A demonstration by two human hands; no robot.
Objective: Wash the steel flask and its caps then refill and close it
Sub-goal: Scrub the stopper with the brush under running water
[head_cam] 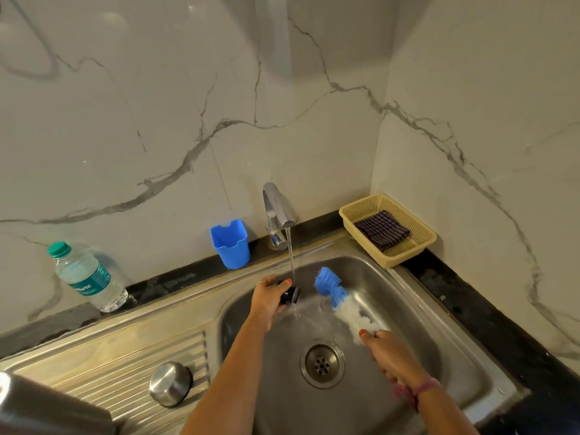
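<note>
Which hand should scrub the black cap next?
Right, I'd judge. The right hand already grips the bottle brush, bristles beside the black inner cap that the left hand holds under the tap stream.

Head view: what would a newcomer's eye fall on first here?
Probably the tap running into the steel sink, where the left hand holds a small black cap under the stream. Just right of it, the right hand grips a blue and white bottle brush. A steel cap sits on the draining board at lower left.
</note>
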